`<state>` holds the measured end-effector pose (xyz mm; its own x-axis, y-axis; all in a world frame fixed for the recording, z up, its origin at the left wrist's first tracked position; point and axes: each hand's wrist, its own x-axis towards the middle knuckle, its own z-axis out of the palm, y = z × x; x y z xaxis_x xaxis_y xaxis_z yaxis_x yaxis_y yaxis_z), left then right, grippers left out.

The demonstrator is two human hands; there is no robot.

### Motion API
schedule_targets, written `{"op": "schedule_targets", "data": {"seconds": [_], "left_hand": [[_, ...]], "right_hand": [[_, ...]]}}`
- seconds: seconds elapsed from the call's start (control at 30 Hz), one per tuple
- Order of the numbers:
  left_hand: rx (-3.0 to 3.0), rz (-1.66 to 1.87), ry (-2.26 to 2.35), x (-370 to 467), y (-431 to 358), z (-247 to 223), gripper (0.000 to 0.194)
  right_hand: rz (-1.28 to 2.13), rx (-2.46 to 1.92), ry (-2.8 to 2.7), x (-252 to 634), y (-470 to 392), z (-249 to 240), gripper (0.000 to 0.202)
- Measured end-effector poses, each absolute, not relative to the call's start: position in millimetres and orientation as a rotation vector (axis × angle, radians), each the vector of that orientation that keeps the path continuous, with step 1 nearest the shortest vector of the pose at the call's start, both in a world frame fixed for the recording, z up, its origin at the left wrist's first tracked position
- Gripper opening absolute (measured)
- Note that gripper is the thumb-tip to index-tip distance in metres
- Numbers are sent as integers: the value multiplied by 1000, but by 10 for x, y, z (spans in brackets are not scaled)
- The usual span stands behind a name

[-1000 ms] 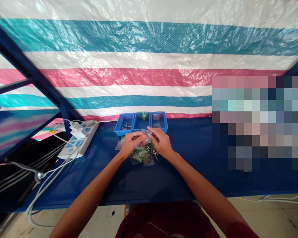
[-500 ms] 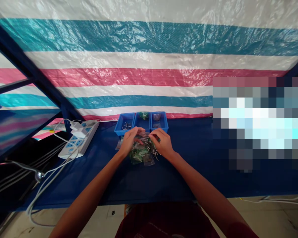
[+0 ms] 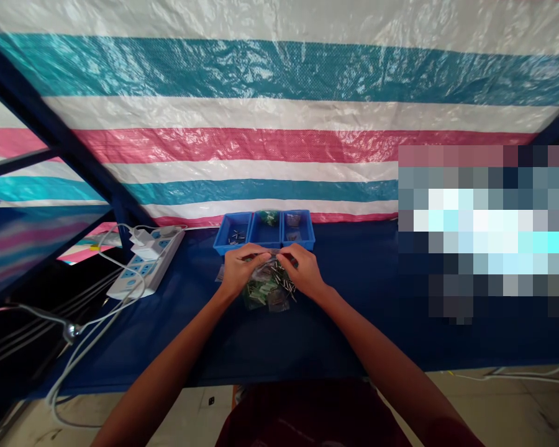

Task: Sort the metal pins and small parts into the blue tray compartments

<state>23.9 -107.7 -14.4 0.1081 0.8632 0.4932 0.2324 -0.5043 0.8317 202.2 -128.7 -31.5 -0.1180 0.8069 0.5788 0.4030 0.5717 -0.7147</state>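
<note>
My left hand (image 3: 242, 267) and my right hand (image 3: 302, 267) meet over a small pile, thumbs and fingers pinched on the top edge of a clear plastic bag (image 3: 264, 272). Beneath them, on the dark blue tabletop, lie loose metal screws (image 3: 285, 282) and small clear bags with greenish contents (image 3: 257, 294). Another clear bag (image 3: 278, 302) lies at the near side of the pile. My fingers partly hide the held bag, and what it contains is hard to make out.
Behind my hands stand three blue bins: the left bin (image 3: 233, 232) has a few screws, the middle bin (image 3: 266, 232) greenish pieces, the right bin (image 3: 298, 231) small bags. A white power strip (image 3: 145, 264) with cables lies left. A striped tarp (image 3: 261, 146) hangs behind the table (image 3: 354, 329).
My left hand has turned inward and its thumb and fingers have closed on the bag's edge, near my right hand. My right hand has barely moved.
</note>
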Motion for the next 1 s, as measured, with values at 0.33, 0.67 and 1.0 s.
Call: {"op": "schedule_targets", "data": {"seconds": [0.33,0.67,1.0], "left_hand": [[1822,1306,1076,278,-1120,-124,25],[1714,1243,1047,281,-1131,-130,32],[1820,1280,1073,266,-1111,-133,30]], "right_hand": [[445,-997,-1767,2022,-1298,-304,29],[366,-995,-1839,2037,-1224,-400,30],[458,-1026,-1789,2024,-1288,-321,25]]}}
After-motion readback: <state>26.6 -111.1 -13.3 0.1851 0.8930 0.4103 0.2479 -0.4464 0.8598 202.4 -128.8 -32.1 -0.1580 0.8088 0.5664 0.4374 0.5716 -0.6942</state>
